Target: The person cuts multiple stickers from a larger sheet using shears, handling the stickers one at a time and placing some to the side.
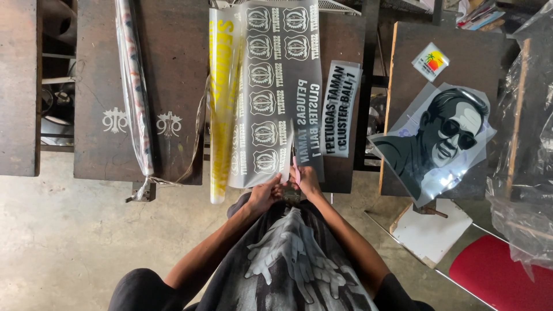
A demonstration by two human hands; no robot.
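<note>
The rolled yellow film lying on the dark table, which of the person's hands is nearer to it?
Left. The left hand holds the grey printed sheet's lower edge just right of the rolled yellow film. The right hand sits farther right, working pink-handled scissors.

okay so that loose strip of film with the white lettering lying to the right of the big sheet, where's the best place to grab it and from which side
Take the strip by its near short end, coming from the person's side. It lies flat on the dark table with its length running away from the person, and that near end sits close to the table's front edge, by the right hand. A pinch there, thumb on top, looks easiest; the long left edge is crowded by the big sheet.
</note>
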